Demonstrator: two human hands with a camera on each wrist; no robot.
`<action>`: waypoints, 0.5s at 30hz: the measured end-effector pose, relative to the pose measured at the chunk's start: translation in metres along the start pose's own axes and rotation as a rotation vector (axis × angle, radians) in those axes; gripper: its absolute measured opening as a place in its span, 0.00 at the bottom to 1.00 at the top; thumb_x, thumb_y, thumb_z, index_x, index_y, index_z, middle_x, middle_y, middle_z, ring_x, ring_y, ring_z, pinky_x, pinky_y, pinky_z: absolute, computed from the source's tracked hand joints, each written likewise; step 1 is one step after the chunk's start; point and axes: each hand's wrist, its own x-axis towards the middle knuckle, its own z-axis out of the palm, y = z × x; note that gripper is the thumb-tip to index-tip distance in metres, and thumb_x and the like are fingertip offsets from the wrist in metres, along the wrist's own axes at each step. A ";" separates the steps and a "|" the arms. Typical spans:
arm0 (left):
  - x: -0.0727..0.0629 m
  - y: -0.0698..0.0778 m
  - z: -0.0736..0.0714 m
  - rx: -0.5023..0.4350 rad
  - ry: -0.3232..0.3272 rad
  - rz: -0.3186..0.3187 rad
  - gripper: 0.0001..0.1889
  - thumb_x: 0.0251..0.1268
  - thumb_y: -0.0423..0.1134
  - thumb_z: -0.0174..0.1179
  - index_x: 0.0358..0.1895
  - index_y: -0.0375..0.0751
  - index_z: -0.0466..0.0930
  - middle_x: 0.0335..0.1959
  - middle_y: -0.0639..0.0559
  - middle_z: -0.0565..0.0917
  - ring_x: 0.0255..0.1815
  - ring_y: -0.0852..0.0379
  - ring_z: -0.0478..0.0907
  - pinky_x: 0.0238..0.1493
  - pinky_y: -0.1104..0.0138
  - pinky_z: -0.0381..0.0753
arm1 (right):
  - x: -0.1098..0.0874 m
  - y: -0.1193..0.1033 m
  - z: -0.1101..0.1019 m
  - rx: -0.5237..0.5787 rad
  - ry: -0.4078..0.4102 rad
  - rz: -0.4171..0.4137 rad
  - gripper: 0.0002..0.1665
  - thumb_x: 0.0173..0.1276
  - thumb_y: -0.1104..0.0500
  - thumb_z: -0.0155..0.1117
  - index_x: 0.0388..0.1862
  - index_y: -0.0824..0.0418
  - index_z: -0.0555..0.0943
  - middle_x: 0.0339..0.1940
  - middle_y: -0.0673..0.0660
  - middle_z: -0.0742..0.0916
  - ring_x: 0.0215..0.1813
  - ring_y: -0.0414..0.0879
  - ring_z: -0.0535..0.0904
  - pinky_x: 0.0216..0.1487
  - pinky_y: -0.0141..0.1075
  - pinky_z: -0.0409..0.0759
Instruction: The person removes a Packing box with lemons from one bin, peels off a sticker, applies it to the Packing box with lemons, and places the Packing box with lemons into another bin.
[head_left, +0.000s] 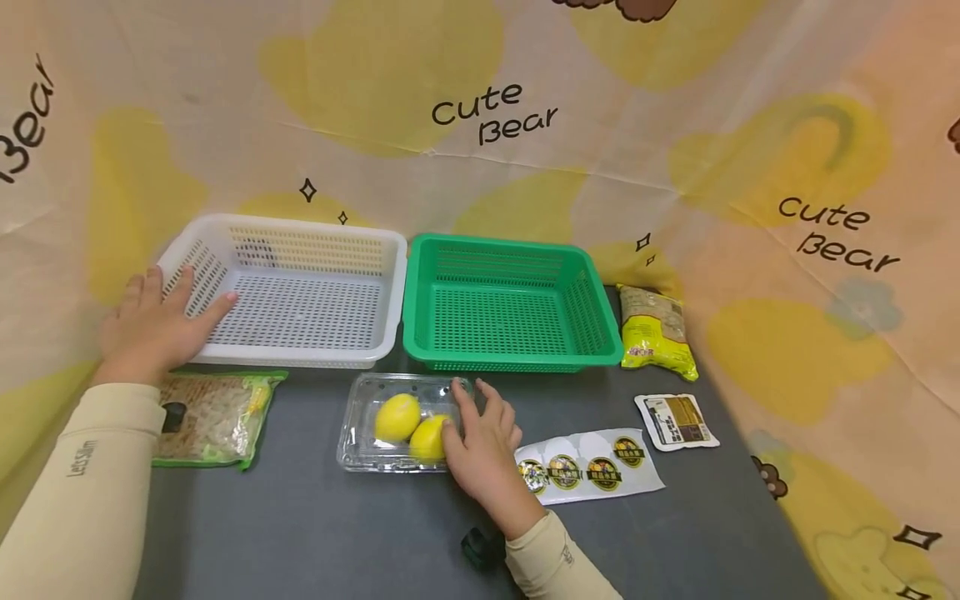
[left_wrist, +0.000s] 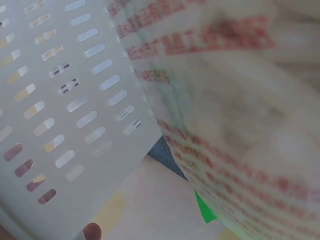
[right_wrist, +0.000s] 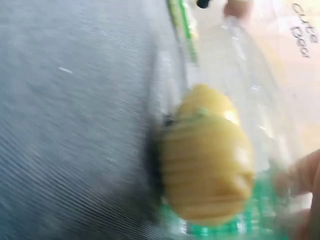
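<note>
My left hand (head_left: 153, 325) rests at the left rim of a white perforated basket (head_left: 277, 358), its fingers spread and thumb reaching inward. A printed clear bag (left_wrist: 240, 110) fills much of the left wrist view, beside the basket wall. My right hand (head_left: 483, 446) touches the right end of a clear plastic clamshell box (head_left: 356, 442), fingers loosely extended. Two yellow lemons (head_left: 397, 417) show inside the box. Part of the box's right end is hidden by that hand. In the blurred right wrist view, fingers (right_wrist: 300, 180) lie at the box's side beside a lemon (right_wrist: 207, 165).
A green perforated basket (head_left: 513, 361) stands right of the white one. The green-edged bag (head_left: 217, 408) lies under my left forearm. A sheet of round stickers (head_left: 600, 492), a small white packet (head_left: 678, 422) and a yellow bag (head_left: 656, 333) sit rightward. Printed cloth (head_left: 360, 100) hangs behind.
</note>
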 end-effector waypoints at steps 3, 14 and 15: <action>0.001 0.001 0.002 -0.005 0.000 0.001 0.52 0.74 0.78 0.31 0.86 0.46 0.27 0.80 0.30 0.18 0.81 0.23 0.19 0.68 0.20 0.34 | 0.002 0.006 -0.013 0.022 0.072 -0.019 0.32 0.83 0.49 0.53 0.83 0.49 0.70 0.79 0.65 0.64 0.76 0.66 0.56 0.61 0.64 0.56; -0.003 0.005 -0.003 -0.011 -0.004 0.011 0.52 0.76 0.76 0.31 0.85 0.42 0.27 0.81 0.26 0.21 0.81 0.21 0.21 0.68 0.20 0.33 | -0.018 0.080 -0.089 0.004 0.304 0.128 0.24 0.83 0.56 0.58 0.73 0.59 0.78 0.51 0.65 0.76 0.52 0.60 0.68 0.50 0.54 0.64; -0.003 0.004 -0.003 -0.012 -0.001 0.012 0.52 0.77 0.76 0.31 0.85 0.42 0.27 0.81 0.26 0.21 0.81 0.22 0.21 0.67 0.20 0.33 | -0.022 0.087 -0.093 -0.005 0.293 0.141 0.23 0.82 0.56 0.59 0.71 0.61 0.79 0.48 0.63 0.77 0.49 0.58 0.69 0.48 0.51 0.66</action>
